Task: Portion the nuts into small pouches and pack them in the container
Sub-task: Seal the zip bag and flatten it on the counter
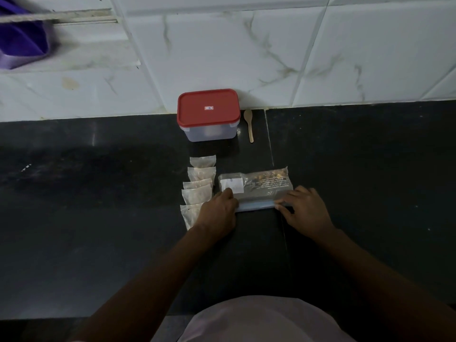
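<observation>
Lying flat on the dark surface (98,206), the large clear nut bag (264,187) sits crosswise just ahead of both hands, its pale blue zip strip (256,206) along the near edge and a white label (233,185) towards its left end. The nuts inside are bunched at the far right corner.

The left hand (218,213) is at the bag's near left corner, knuckles up and fingers curled down onto the plastic, the thumb reaching towards the label. It grips that corner. The right hand (306,211) is at the opposite end of the zip strip, fingers bent, with the thumb and fingertips pinching the strip's right end.

Just left of the bag, a column of five small pouches (197,193) runs away from the person, each overlapping the next; the nearest one is partly covered by the left hand and wrist.

Further back, well apart from the hands, the container (209,132) stands against the tiled wall with its red lid (208,114) on. A wooden spoon (249,124) lies just to its right, bowl towards the wall.
</observation>
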Action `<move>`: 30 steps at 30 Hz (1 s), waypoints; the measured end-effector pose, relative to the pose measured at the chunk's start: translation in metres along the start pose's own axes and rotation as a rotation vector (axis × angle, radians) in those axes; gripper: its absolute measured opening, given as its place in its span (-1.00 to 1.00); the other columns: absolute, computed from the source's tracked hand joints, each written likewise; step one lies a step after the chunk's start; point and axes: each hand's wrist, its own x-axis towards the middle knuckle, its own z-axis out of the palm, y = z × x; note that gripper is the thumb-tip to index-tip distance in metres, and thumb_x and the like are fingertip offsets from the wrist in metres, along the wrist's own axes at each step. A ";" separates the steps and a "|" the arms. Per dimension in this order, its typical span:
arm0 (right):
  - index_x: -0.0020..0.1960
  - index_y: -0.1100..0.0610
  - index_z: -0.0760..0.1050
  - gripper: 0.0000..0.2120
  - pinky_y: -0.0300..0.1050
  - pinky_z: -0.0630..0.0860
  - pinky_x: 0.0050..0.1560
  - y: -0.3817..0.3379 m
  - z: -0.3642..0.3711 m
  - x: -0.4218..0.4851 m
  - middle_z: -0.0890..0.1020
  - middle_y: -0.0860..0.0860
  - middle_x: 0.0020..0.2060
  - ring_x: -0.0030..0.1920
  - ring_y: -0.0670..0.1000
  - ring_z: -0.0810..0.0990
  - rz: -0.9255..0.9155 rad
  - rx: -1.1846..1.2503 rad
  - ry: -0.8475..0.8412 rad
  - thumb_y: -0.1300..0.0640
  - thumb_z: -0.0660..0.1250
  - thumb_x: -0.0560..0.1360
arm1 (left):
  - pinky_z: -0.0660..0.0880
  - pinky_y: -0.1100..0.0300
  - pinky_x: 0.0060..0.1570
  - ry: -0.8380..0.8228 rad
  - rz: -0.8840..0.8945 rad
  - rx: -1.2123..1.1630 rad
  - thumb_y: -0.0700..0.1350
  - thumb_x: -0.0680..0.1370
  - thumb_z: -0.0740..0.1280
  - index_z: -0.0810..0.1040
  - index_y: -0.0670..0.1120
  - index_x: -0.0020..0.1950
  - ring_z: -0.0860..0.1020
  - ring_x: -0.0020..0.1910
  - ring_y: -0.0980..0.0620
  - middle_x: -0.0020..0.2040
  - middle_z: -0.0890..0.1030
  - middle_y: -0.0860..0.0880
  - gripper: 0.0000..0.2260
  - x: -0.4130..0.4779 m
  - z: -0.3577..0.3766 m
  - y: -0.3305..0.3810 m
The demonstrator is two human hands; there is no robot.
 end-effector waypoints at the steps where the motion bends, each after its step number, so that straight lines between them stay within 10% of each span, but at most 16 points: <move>1: 0.06 -0.05 0.66 -0.86 -0.06 0.38 -0.07 -0.001 -0.001 0.002 0.70 -0.13 -0.05 -0.06 -0.04 0.55 0.001 -0.002 0.007 -0.04 0.40 0.55 | 0.59 0.11 0.05 -0.002 -0.002 0.011 -0.07 0.64 0.29 0.59 -0.07 0.27 0.50 0.18 0.00 0.26 0.48 -0.04 -0.76 0.001 0.000 0.000; 14: 0.02 0.07 0.67 -0.81 0.01 0.58 -0.16 -0.007 0.012 0.024 0.62 0.00 -0.03 -0.08 0.04 0.57 0.071 0.073 0.063 0.29 0.38 0.50 | 0.47 0.13 -0.08 0.046 -0.081 0.058 -0.14 0.64 0.28 0.54 -0.08 0.24 0.54 0.18 -0.06 0.24 0.50 -0.05 -0.81 0.022 -0.006 0.004; 30: 0.09 0.05 0.67 -0.86 -0.04 0.53 -0.11 0.004 0.004 0.031 0.71 -0.02 -0.02 -0.09 0.02 0.62 0.079 0.103 0.071 0.15 0.39 0.57 | 0.56 0.05 0.03 0.019 -0.118 0.008 -0.10 0.67 0.23 0.48 -0.08 0.34 0.57 0.22 -0.07 0.30 0.56 -0.10 -0.75 0.029 -0.009 0.001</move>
